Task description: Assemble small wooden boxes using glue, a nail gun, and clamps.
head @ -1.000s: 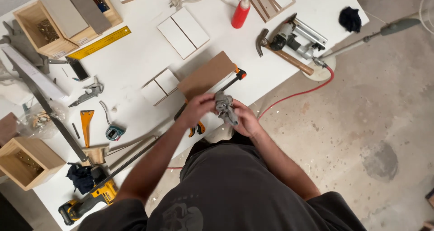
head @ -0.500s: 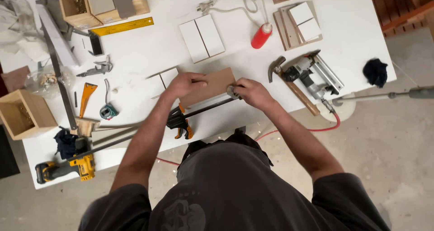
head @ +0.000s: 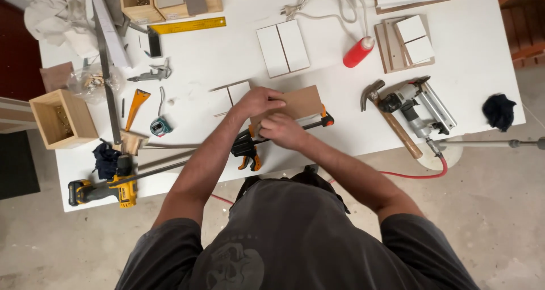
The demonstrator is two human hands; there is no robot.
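Left hand (head: 258, 101) lay flat on the brown board (head: 295, 103), fingers spread narrow, near the bench's (head: 482, 68) front edge. My right hand (head: 282, 130) was curled at the board's near edge, over the orange-and-black bar clamp (head: 250, 151); what it gripped I cannot tell. Hammer (head: 392, 119) and nail gun (head: 420, 105) sat rightward.

Your hands meet over a brown board at the near edge of the white tabletop (head: 471, 51).

Your left hand (head: 256, 101) lies flat on the brown board (head: 301, 101); your right hand (head: 282, 130) curls just below it, touching the bar clamp (head: 250, 151) along the board's near edge. A hammer (head: 389, 117) and nail gun (head: 420, 105) lie to your right, a red bottle (head: 357, 52) beyond, and a tape measure (head: 160, 126) to your left.
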